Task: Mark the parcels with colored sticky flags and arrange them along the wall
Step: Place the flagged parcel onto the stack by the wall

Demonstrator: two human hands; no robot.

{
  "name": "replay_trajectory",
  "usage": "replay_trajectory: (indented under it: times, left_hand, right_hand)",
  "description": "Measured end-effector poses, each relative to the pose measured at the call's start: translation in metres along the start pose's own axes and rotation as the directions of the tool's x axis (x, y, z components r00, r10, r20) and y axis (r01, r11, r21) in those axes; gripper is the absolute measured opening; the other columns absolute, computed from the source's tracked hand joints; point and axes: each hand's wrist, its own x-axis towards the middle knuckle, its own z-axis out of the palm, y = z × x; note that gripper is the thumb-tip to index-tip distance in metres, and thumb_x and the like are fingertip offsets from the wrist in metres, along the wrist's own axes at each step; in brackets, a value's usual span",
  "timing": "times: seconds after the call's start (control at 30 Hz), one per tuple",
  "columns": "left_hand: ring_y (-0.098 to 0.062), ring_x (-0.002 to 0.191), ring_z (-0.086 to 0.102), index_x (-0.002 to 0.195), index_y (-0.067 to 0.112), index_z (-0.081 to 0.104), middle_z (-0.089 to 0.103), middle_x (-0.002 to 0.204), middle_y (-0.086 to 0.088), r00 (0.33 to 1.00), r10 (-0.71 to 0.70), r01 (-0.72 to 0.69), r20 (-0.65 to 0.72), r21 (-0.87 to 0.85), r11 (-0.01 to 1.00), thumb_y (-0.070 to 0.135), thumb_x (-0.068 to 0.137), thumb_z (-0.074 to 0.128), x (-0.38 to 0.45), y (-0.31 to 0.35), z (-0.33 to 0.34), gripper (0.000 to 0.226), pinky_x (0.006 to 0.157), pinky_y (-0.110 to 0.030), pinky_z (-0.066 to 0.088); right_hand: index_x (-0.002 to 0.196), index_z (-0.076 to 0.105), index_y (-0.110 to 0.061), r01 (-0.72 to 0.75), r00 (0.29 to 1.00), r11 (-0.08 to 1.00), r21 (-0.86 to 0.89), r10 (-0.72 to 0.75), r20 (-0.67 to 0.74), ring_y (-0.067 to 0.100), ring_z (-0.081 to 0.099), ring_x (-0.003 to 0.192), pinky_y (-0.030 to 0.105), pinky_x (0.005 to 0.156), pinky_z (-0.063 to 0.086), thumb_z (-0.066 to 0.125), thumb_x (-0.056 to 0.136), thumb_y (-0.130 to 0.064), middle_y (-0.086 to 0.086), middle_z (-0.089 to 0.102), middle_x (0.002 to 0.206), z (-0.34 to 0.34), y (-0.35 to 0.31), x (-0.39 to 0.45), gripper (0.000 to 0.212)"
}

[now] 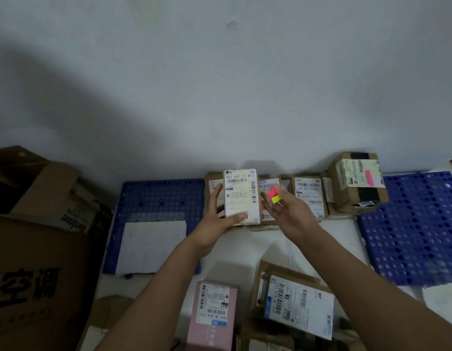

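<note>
The pale wall (245,84) fills the upper view from nine through three o'clock, and it serves as the backstop for the row of parcels (308,196) lined up at its foot, from centre out toward two o'clock; the tallest box (359,183) at two o'clock already wears a pink flag, so that end looks finished. Large cardboard cartons (35,224) crowd nine o'clock, and blue perforated pallets (159,198) lie flat at ten and three o'clock, probably to keep goods off the floor. At six o'clock a pink parcel (214,312) and a brown labelled parcel (295,305) wait unflagged. At centre, the left hand (217,219) clamps a white-labelled parcel (241,196) upright, thumb across its lower front and fingers behind its left edge, label facing the camera, likely so a flag can go on. The right hand (285,211), just beside it at one o'clock, has its fingers mostly spread while fingertips pinch a small pad of sticky flags (274,195), red above yellow.
</note>
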Motion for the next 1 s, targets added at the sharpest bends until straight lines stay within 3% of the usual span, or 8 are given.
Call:
replay_trajectory:
  times: [0.1,0.23,0.37,0.5,0.63,0.73,0.83,1.0]
  left_hand:
    - [-0.020,0.131,0.052,0.124,0.076,0.027,0.054,0.142,0.002,0.999,0.034,-0.034,0.004,-0.011,0.999,0.030,0.066,0.091,-0.010,0.005,0.011,0.098,0.106,-0.046,0.047]
    - [-0.015,0.130,0.050,0.136,0.066,0.020,0.047,0.144,0.004,0.996,0.088,-0.088,0.025,0.001,0.996,0.023,0.071,0.085,-0.018,0.013,0.028,0.101,0.098,-0.032,0.051]
    - [-0.015,0.126,0.054,0.144,0.060,0.018,0.050,0.143,0.003,0.993,0.105,-0.106,0.047,0.027,0.994,0.019,0.073,0.086,-0.024,0.020,0.042,0.106,0.105,-0.046,0.048]
    - [-0.015,0.130,0.051,0.146,0.058,0.017,0.050,0.144,0.005,0.992,0.110,-0.112,0.070,0.036,0.993,0.017,0.076,0.085,-0.032,0.027,0.052,0.106,0.106,-0.045,0.047]
    - [-0.017,0.129,0.052,0.143,0.060,0.021,0.055,0.139,0.006,0.995,0.077,-0.080,0.058,0.048,0.996,0.028,0.069,0.089,-0.038,0.028,0.057,0.106,0.107,-0.047,0.046]
    - [-0.020,0.123,0.058,0.145,0.055,0.020,0.060,0.133,0.003,0.999,0.037,-0.038,0.022,0.030,0.999,0.031,0.070,0.088,-0.048,0.027,0.059,0.103,0.103,-0.043,0.050]
    - [-0.017,0.119,0.061,0.148,0.050,0.019,0.064,0.127,0.003,1.000,0.022,-0.023,0.013,0.040,0.999,0.027,0.077,0.082,-0.064,0.023,0.063,0.097,0.103,-0.042,0.050]
    - [-0.015,0.120,0.059,0.148,0.053,0.017,0.059,0.130,0.009,1.000,0.021,-0.022,0.013,0.088,0.996,0.032,0.076,0.083,-0.091,0.016,0.071,0.100,0.104,-0.044,0.049]
  right_hand:
    - [0.103,0.064,-0.003,-0.004,0.999,0.991,0.133,0.010,-0.044,0.028,0.067,0.110,0.039,0.095,0.054,0.061,0.094,-0.012,0.016,0.071,0.105,-0.018,-0.006,-0.011,0.013]
    - [0.104,0.063,-0.006,0.013,0.997,0.987,0.161,-0.001,-0.074,0.025,0.068,0.103,0.037,0.093,0.053,0.060,0.094,-0.013,0.012,0.073,0.095,-0.034,-0.011,-0.025,0.013]
    - [0.106,0.066,-0.006,0.023,0.998,0.986,0.165,-0.011,-0.069,0.020,0.067,0.093,0.034,0.095,0.052,0.061,0.094,-0.015,0.010,0.073,0.091,-0.041,-0.015,-0.036,0.015]
    - [0.104,0.068,-0.009,0.028,0.998,0.988,0.149,-0.019,-0.058,0.018,0.065,0.092,0.031,0.097,0.050,0.061,0.094,-0.017,0.007,0.070,0.096,-0.043,-0.019,-0.044,0.014]
    - [0.105,0.068,-0.011,0.047,0.999,0.994,0.101,-0.045,-0.023,0.015,0.065,0.092,0.028,0.091,0.051,0.062,0.094,-0.019,0.004,0.070,0.095,-0.043,-0.024,-0.059,0.015]
    - [0.107,0.069,-0.010,0.101,0.993,0.995,-0.026,-0.099,0.066,0.015,0.065,0.094,0.029,0.093,0.050,0.062,0.093,-0.019,0.003,0.072,0.094,-0.046,-0.028,-0.079,0.018]
    - [0.096,0.071,-0.007,0.197,0.972,0.961,-0.196,-0.165,0.169,0.015,0.067,0.098,0.032,0.101,0.046,0.061,0.092,-0.018,0.005,0.074,0.098,-0.048,-0.030,-0.102,0.016]
    - [0.096,0.075,-0.002,0.337,0.929,0.822,-0.460,-0.210,0.304,0.014,0.066,0.109,0.025,0.096,0.046,0.061,0.092,-0.018,0.008,0.074,0.110,-0.048,-0.032,-0.131,0.021]
